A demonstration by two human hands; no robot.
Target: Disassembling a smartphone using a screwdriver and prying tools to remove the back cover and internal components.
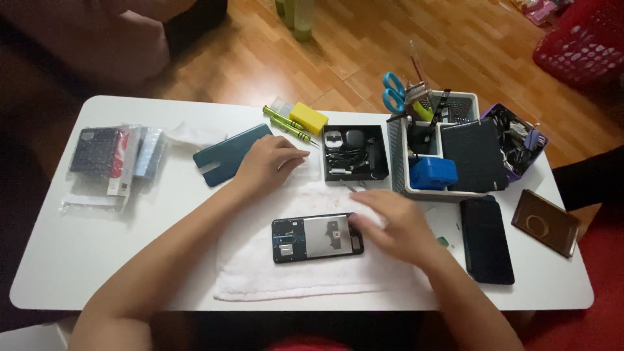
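- Opened phone [316,238] lies flat on a white towel [273,276] on the counter [78,260], long axis left-right.
- Right hand [396,227], blurred, touches the phone's right end; grip unclear.
- Left hand [270,162] rests loosely curled on the towel's top edge, beside a teal back cover [224,156].
- Behind: black tray [354,154], tool caddy [442,146], green screwdrivers [289,125].
- Right: dark phone [486,240].

My white towel [273,273] lies on the white table [58,260]. My screwdrivers [289,127] are green, the back cover [224,156] teal, the scissors [393,91] blue-handled.
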